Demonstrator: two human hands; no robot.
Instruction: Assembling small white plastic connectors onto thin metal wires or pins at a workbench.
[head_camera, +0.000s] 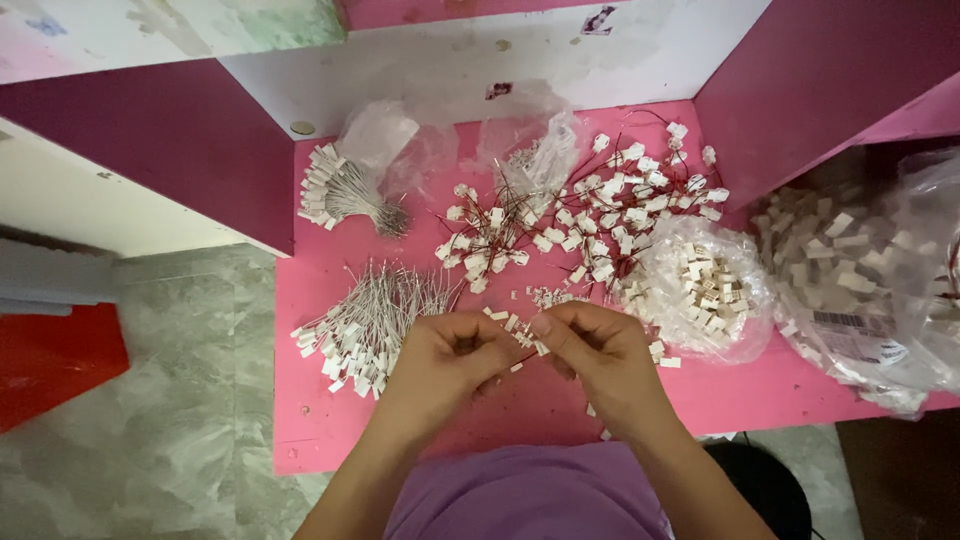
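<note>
- I see my left hand (445, 352) and right hand (590, 345) pinching one small white connector (528, 343), fingers closed on it.
- Two clear bags (705, 285) of connectors sit right; the bigger carries a white label (860, 335).

Clear plastic bag (705, 285) of white connectors, table (760, 385) right half; larger clear bag (860, 270) with white label (860, 335) at right edge; crumpled empty bags (400, 140) along back edge.

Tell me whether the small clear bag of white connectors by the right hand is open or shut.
Open. The bag lies slumped on the pink table, its plastic spread wide, and the white connectors sit exposed in a loose heap, some spilling toward the right hand.
</note>
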